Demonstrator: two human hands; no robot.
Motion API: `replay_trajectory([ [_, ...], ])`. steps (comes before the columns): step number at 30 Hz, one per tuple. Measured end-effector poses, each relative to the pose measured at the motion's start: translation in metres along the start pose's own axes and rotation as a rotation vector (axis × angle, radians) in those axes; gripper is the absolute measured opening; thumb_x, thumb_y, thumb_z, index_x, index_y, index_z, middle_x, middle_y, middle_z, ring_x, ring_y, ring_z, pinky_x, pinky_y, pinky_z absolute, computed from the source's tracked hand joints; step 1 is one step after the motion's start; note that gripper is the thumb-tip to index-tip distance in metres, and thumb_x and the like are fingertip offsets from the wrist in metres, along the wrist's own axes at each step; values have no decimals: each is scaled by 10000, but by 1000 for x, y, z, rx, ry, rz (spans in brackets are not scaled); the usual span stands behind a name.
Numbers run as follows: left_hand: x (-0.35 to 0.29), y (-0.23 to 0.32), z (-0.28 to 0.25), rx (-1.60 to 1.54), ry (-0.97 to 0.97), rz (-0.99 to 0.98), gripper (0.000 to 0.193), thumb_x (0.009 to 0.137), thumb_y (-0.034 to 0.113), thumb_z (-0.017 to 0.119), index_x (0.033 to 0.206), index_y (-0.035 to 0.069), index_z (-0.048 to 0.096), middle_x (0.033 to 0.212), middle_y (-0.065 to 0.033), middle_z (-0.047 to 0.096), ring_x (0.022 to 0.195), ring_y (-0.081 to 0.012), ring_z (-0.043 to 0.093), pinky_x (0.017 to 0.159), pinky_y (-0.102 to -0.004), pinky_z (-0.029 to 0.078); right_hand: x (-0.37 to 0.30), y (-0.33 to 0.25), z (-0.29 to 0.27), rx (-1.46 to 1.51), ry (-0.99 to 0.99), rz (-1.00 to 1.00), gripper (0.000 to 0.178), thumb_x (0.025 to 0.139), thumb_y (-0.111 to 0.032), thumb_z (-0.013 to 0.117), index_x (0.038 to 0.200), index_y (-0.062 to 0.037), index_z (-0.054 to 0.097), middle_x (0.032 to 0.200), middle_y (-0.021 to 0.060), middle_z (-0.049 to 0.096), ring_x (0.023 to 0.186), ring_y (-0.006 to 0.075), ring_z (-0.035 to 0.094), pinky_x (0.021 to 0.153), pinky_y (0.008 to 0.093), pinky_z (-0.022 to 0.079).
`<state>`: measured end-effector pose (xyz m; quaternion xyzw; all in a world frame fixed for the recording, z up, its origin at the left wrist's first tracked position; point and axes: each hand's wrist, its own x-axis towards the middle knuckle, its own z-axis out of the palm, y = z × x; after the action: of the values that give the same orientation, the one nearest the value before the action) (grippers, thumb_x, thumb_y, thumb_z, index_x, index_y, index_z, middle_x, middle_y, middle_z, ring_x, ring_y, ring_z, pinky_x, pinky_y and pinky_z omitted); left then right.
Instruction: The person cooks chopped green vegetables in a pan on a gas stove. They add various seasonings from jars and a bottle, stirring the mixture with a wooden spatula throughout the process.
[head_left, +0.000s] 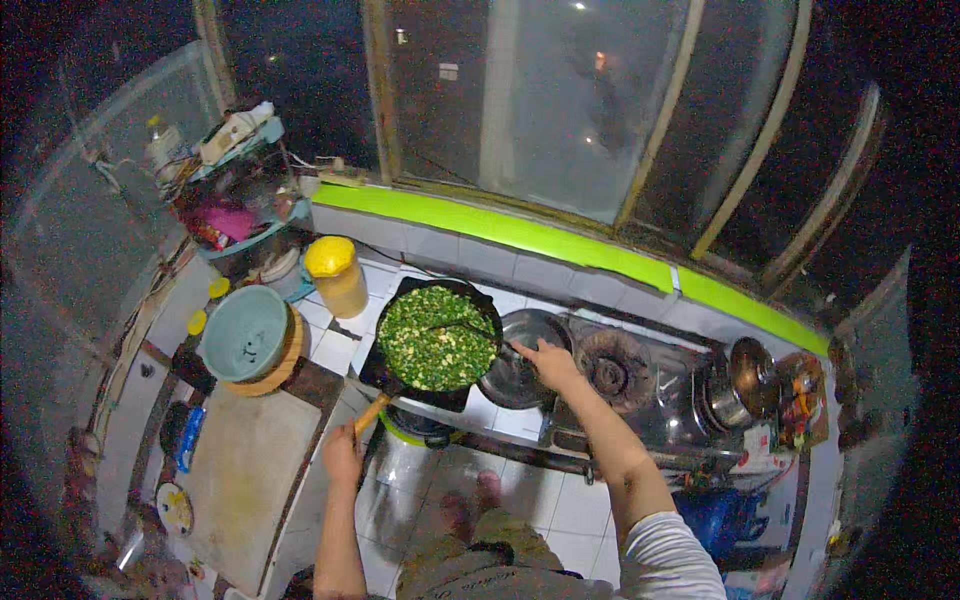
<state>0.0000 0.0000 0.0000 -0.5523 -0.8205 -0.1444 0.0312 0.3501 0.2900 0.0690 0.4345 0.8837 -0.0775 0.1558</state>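
A black wok (497, 318) sits over a burner, filled with chopped green vegetable mixed with small pale yellow bits (438, 340). My left hand (342, 452) is closed round the wok's light wooden handle (371, 413), which points toward me. From the right, my right hand (546, 364) grips the end of a dark, thin-handled cooking utensil (468, 325). Its far end lies in the green mixture, so its shape there is hidden. Beneath my right hand a dark round pan or lid (520, 388) rests beside the wok.
A second, grimy burner (612, 372) is right of the wok, with metal pots (738, 390) beyond. Left stand a yellow-lidded jar (338, 280), a pale green basin (243, 335) and a large cutting board (235, 480). Below the stove edge is a lidded bin (400, 455).
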Motion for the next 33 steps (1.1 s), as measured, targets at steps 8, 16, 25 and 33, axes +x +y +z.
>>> replay_trajectory([
  [8, 13, -8, 5, -76, 1, -107, 654, 691, -76, 631, 1308, 49, 452, 1281, -228, 467, 1127, -383, 490, 923, -451, 420, -21, -2, 29, 386, 428, 66, 833, 817, -152, 660, 1483, -217, 163, 1378, 320, 348, 1190, 462, 445, 985, 460, 409],
  [16, 56, -19, 87, -399, 219, 298, 459, 899, 181, 577, 1326, 66, 455, 1319, -207, 403, 1161, -337, 414, 936, -473, 361, -168, 31, 54, 444, 914, -97, 153, 869, -190, 602, 934, -55, 630, 830, 91, 574, 823, 271, 594, 669, 384, 478],
  [25, -4, 409, 16, -632, -16, 560, 562, 854, 272, 635, 1362, 102, 464, 1465, -186, 276, 1340, -354, 280, 1114, -487, 185, -448, 224, 197, 646, 1005, 945, 239, 809, -113, 683, 1025, -97, 582, 1023, 115, 578, 778, 212, 626, 674, 321, 509],
  [33, -137, 700, 56, -730, -305, 750, 553, 759, 78, 693, 1284, 87, 521, 1413, -199, 330, 1313, -372, 273, 1079, -464, 229, -626, 401, 265, 625, 1179, 1286, 296, 784, -133, 723, 1035, -63, 581, 875, 88, 614, 704, 214, 614, 624, 317, 504],
])
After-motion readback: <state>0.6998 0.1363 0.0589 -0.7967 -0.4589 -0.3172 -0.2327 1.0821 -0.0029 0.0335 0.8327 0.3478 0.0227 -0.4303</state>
